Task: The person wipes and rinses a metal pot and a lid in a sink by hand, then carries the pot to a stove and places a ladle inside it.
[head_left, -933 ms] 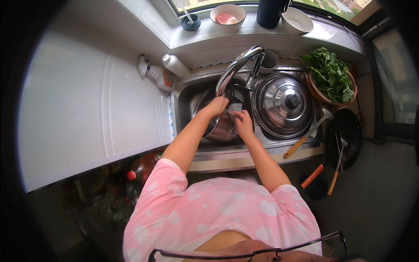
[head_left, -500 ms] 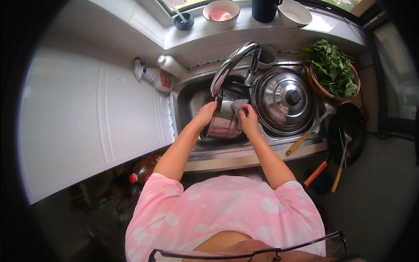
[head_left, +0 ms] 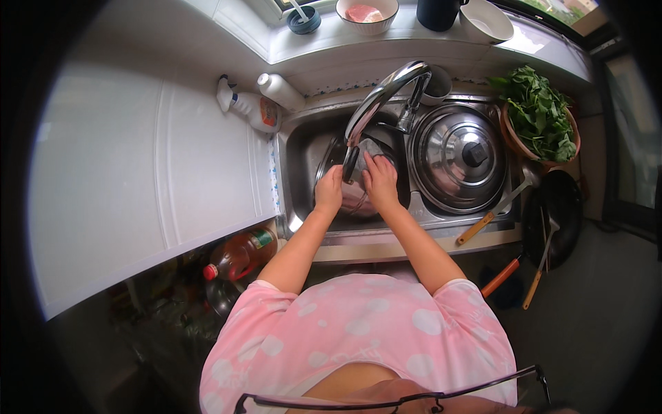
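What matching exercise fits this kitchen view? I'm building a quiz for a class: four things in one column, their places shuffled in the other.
Things:
1. steel lid
2. leafy greens
3. oil bottle
4. spray bottle

Places:
A. under the counter
B. lying on the counter left of the sink
C. right half of the sink
D. brown bowl far right

Pairs: 1-C, 2-D, 3-A, 4-B
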A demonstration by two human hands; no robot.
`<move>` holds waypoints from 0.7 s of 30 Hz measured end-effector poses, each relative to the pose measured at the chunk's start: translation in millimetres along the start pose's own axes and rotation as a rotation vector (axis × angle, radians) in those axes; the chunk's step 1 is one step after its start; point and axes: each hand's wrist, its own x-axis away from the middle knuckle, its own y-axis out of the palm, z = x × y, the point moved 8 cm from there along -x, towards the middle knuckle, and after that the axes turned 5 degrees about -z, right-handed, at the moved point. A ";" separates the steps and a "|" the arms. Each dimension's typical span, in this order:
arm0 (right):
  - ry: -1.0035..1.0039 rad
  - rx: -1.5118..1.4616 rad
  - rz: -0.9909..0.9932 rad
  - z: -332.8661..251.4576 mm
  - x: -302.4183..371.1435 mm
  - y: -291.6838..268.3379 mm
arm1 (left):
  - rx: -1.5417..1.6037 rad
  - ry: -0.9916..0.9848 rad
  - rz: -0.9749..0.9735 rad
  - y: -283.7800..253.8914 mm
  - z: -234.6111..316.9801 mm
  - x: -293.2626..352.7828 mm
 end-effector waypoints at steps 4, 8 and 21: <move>-0.141 0.012 -0.011 -18.9 6.5 -3.8 | 0.022 0.023 0.028 -2.5 3.0 -4.6; -0.241 -0.096 -0.120 -11.4 27.7 -4.8 | 0.003 0.013 0.034 -3.5 -4.6 -8.1; 0.035 -0.284 0.010 19.3 30.1 -15.7 | 0.023 0.017 0.040 -3.7 -3.1 -6.0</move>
